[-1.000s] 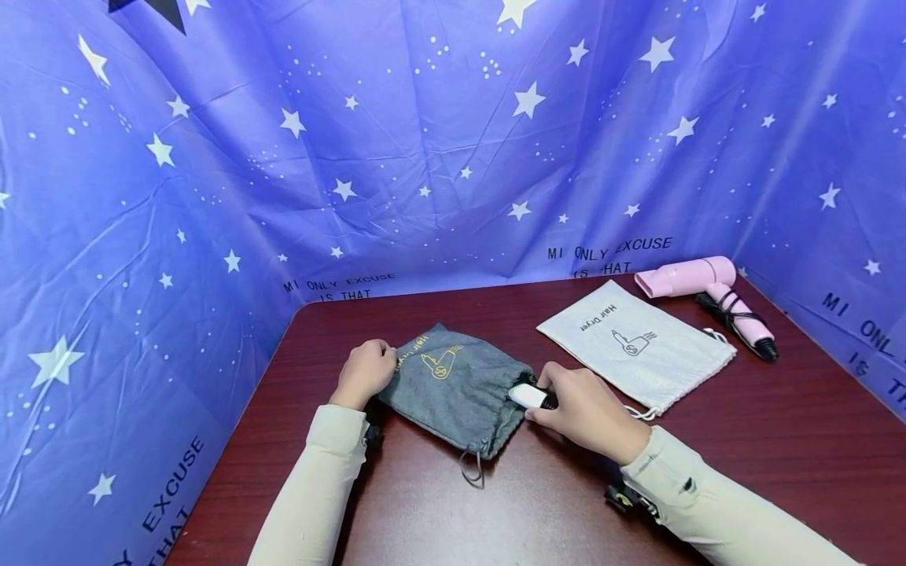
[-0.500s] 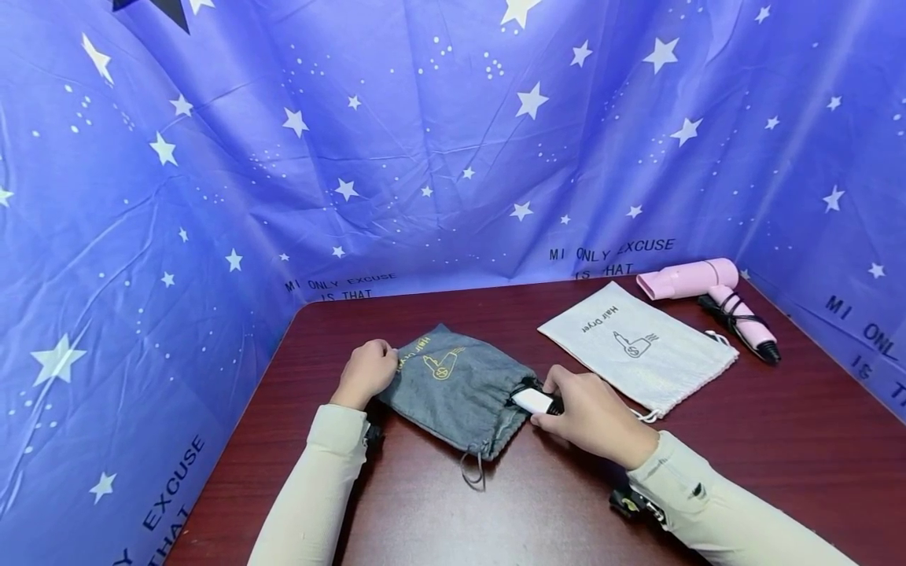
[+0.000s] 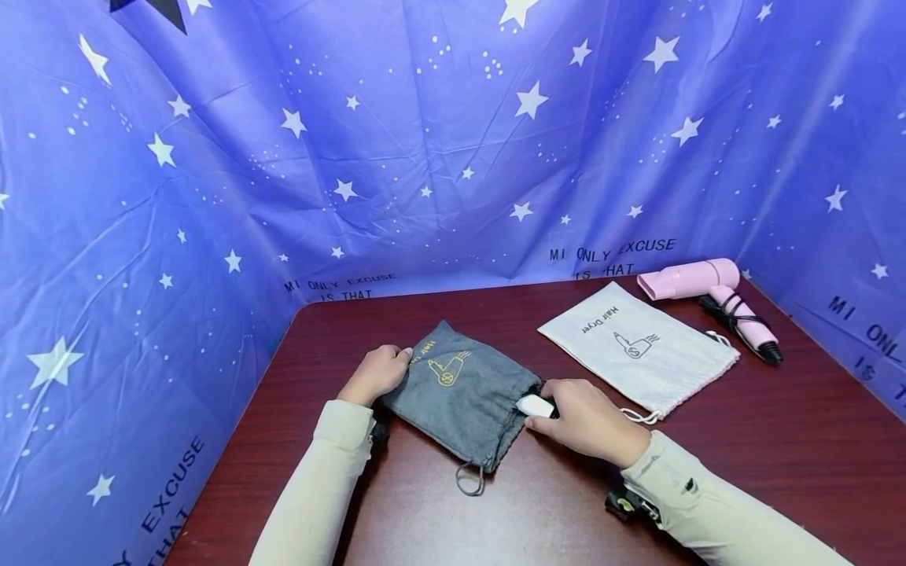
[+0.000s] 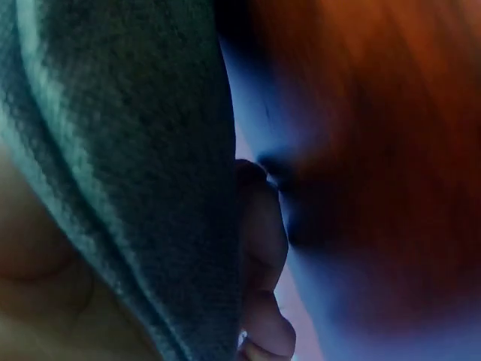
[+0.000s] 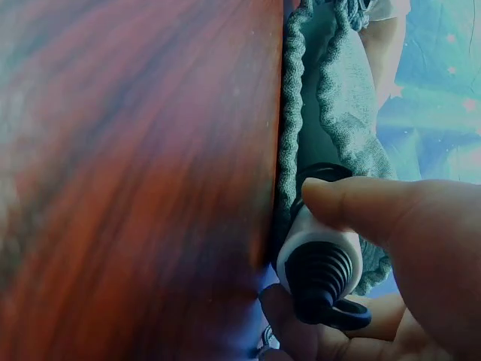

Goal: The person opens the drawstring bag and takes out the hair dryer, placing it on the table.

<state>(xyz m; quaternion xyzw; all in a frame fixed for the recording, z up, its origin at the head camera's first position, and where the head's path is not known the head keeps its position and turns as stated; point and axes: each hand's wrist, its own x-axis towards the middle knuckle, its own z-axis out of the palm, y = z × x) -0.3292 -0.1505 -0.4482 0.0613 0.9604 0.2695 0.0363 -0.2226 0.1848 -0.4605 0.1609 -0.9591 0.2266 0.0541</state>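
Observation:
In the head view a grey drawstring bag (image 3: 460,393) with a yellow hair dryer print lies mid-table, its mouth toward the right. My left hand (image 3: 378,371) pinches the bag's closed end, with fingers and thumb on either side of the cloth (image 4: 150,150) in the left wrist view. From the mouth pokes the white handle of a hair dryer (image 3: 535,406); the rest of it is hidden inside. My right hand (image 3: 591,418) grips this handle, thumb on one side and fingers on the other. The right wrist view shows its black ribbed cord end (image 5: 319,271).
A white drawstring bag (image 3: 609,338) with a black hair dryer print lies flat behind my right hand. Beyond it, at the back right, is a pink hair dryer (image 3: 694,277) with its black cord wound round the handle. A starry blue curtain (image 3: 425,157) borders the table (image 3: 340,330).
My left hand has moved a little to the right with the bag's closed end, and the bag's mouth has shifted right. My right hand went slightly right, then back left; less of the handle shows.

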